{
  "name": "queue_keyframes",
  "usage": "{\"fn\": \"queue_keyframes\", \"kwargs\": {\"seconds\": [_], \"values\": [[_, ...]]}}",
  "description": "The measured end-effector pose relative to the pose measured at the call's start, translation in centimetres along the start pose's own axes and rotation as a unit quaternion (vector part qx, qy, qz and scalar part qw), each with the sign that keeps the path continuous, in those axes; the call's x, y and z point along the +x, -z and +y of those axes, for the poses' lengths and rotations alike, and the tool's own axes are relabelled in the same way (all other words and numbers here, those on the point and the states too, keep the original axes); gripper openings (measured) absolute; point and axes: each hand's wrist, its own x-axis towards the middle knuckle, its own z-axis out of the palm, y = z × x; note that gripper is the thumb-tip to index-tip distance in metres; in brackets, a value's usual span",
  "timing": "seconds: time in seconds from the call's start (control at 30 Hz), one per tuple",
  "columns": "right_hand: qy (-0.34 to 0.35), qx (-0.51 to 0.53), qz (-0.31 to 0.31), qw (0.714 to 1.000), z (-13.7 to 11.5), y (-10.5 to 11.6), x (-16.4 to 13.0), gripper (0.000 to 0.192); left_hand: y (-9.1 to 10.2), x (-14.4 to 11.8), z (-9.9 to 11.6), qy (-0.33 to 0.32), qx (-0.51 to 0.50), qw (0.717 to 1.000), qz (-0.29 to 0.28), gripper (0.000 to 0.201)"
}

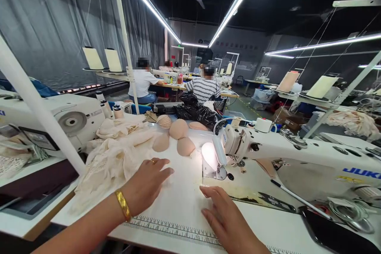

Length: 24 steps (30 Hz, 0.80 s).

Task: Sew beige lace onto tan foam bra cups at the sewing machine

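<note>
My left hand (149, 184), with a gold bracelet at the wrist, hovers or rests over the white tabletop, fingers apart and holding nothing. To its left lies a heap of cream fabric (110, 162). Beyond it are several beige bra cups (178, 128), one of them striped. My right hand (222, 214) is in front of the sewing machine (238, 143), its thumb and fingers apart around nothing. Under the machine's lit head sits a pale cup-shaped piece (210, 158), near the needle area; its contact with the presser foot cannot be made out.
A ruler strip (178, 232) runs along the table's front edge. A black phone-like object (333, 228) and coiled cable (351, 214) lie at right. Another machine (59, 119) stands left. Black plastic bags (199, 113) are behind the cups. Two people sit at tables ahead.
</note>
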Motion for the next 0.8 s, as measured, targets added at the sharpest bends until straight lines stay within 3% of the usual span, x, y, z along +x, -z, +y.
{"fn": "queue_keyframes", "kwargs": {"seconds": [0.1, 0.17, 0.27, 0.4, 0.43, 0.47, 0.53, 0.6, 0.63, 0.73, 0.8], "values": [[-0.033, 0.029, 0.012, 0.999, 1.3, -0.1, 0.0, 0.035, 0.5, 0.0, -3.0, 0.076, 0.024, 0.991, -0.104, 0.020], [-0.044, 0.057, 0.012, 0.997, 1.1, -0.2, 0.0, 0.030, 0.7, 0.7, -3.1, 0.084, -0.001, 0.990, -0.110, 0.020], [-0.093, 0.123, 0.002, 0.988, -0.4, -0.3, 0.1, 0.036, 1.2, 2.5, -0.7, 0.078, -0.052, 0.994, -0.064, 0.021], [-0.184, 0.251, 0.033, 0.950, -2.9, -0.3, 0.4, 0.089, 2.0, 4.3, 3.8, 0.078, -0.230, 0.970, -0.001, 0.024], [-0.184, 0.277, 0.056, 0.942, -3.4, -0.2, 0.6, 0.093, 2.1, 4.6, 4.6, 0.079, -0.279, 0.957, 0.009, 0.025], [-0.176, 0.302, 0.079, 0.934, -3.7, -0.1, 0.9, 0.088, 2.1, 4.8, 5.2, 0.081, -0.318, 0.944, 0.018, 0.025], [-0.164, 0.377, 0.105, 0.906, -4.0, 0.2, 1.6, 0.060, 1.9, 5.2, 5.8, 0.101, -0.370, 0.923, 0.039, 0.026], [-0.171, 0.481, 0.101, 0.854, -3.7, 0.4, 2.3, 0.040, 1.3, 5.5, 5.8, 0.158, -0.443, 0.880, 0.063, 0.032], [-0.180, 0.527, 0.098, 0.825, -3.4, 0.4, 2.5, 0.038, 0.9, 5.6, 5.8, 0.196, -0.496, 0.843, 0.062, 0.037], [-0.211, 0.593, 0.111, 0.769, -2.2, 0.4, 2.9, 0.045, -0.8, 5.3, 5.7, 0.271, -0.660, 0.700, -0.030, 0.049], [-0.227, 0.602, 0.118, 0.756, -1.3, 0.3, 2.9, 0.050, -2.1, 4.8, 5.7, 0.273, -0.709, 0.644, -0.093, 0.049]]}}
